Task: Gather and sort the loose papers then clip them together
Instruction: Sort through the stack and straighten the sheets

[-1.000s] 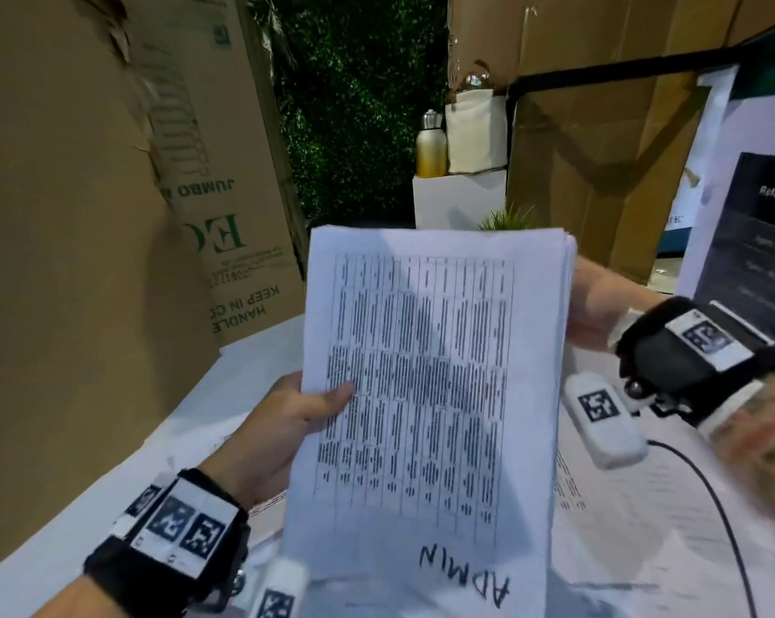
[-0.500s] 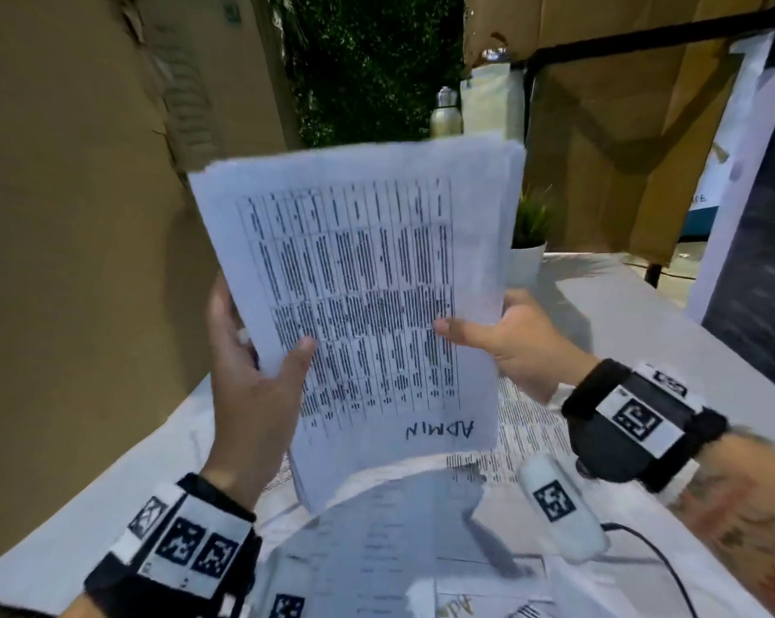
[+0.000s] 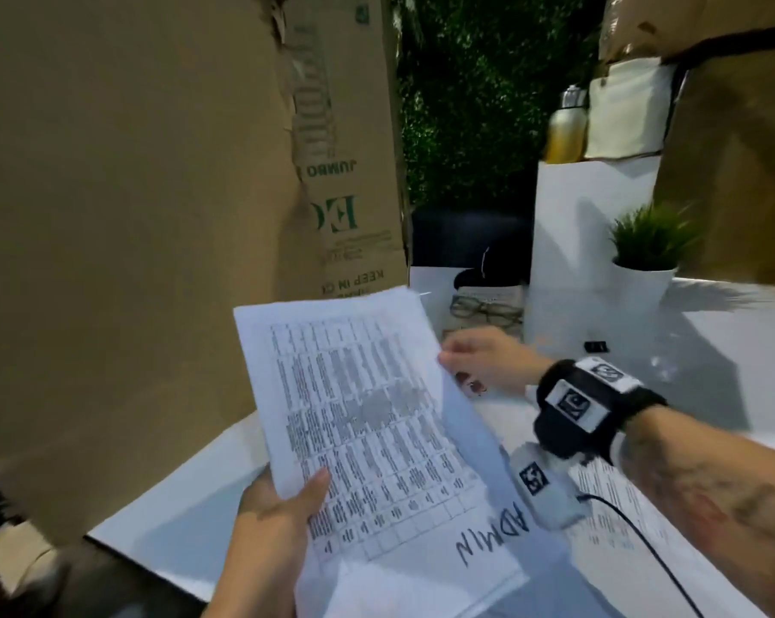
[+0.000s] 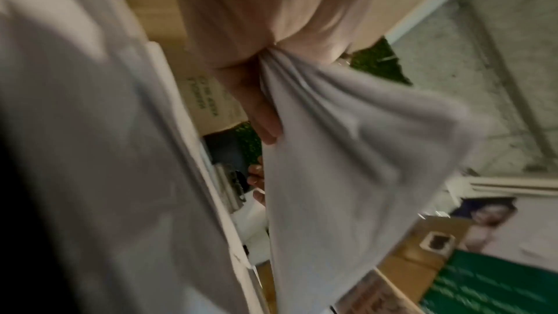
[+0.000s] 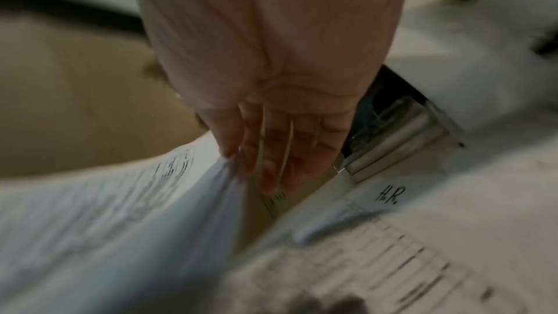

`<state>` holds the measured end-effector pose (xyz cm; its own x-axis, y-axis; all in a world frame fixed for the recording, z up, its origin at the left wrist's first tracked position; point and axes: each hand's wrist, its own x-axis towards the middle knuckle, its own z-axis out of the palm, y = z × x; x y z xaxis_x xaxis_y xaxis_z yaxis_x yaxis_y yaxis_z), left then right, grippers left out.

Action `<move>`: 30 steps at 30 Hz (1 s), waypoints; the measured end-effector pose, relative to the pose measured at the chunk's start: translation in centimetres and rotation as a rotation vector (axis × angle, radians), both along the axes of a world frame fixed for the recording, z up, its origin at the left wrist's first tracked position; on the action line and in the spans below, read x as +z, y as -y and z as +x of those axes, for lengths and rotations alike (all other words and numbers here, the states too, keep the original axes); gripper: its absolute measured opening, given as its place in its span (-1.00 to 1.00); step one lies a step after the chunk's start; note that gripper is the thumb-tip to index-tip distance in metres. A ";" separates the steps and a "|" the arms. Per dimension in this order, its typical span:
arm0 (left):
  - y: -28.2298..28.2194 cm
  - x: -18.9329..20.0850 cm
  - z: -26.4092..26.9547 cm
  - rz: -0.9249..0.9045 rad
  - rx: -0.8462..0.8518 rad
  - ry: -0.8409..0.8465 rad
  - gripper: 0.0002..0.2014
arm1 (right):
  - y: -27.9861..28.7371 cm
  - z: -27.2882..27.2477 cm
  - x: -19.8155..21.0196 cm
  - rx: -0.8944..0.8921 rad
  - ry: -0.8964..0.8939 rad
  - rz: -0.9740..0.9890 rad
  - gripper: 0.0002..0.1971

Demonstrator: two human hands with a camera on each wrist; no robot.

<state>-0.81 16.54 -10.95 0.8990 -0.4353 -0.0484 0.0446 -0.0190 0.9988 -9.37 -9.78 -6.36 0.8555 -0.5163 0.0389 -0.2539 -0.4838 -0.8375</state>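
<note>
A stack of printed table sheets with "ADMIN" handwritten at its near end hangs tilted above the white table. My left hand grips its lower left corner, thumb on top; in the left wrist view that hand bunches the paper. My right hand pinches the stack's right edge, thumb above and fingers below. The right wrist view shows this hand with the sheet edge between thumb and fingers. A black binder clip lies on the table beyond the right hand.
More printed sheets lie under my right wrist, one marked "H.R.". Glasses rest on a booklet at the back. A potted plant and a white pedestal stand behind. Tall cardboard boxes wall the left side.
The stack has come down from upright in front of me and now tilts lower over the table. My left hand has slid to its bottom corner; the right hand holds the far right edge.
</note>
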 end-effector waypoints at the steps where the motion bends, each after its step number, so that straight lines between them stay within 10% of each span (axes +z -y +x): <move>1: -0.6 -0.2 0.5 0.049 0.012 -0.011 -0.72 | 0.3 1.8 -0.8 0.070 -0.144 -0.166 -0.84; 6: -2.2 -1.0 3.3 0.241 -0.006 -0.065 -0.58 | 0.6 8.3 -3.1 0.228 -0.535 -0.575 -0.56; 17: -2.0 -2.8 5.2 0.373 -0.067 -0.013 -0.75 | 2.4 12.0 -3.2 0.299 -0.740 -0.595 -0.54; 24: -0.8 -1.9 4.3 0.156 -0.073 -0.022 -0.79 | 4.7 6.0 0.4 0.078 -0.478 -0.660 -0.82; 30: 1.6 -0.5 3.5 0.028 -0.119 0.022 -0.78 | 6.9 -9.3 6.8 -0.455 0.170 -0.220 -0.86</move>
<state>2.69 14.95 -11.40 0.8420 -0.5378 -0.0428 0.0182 -0.0509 0.9985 -18.68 -16.71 0.49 0.5190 -0.7980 0.3063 -0.3486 -0.5248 -0.7766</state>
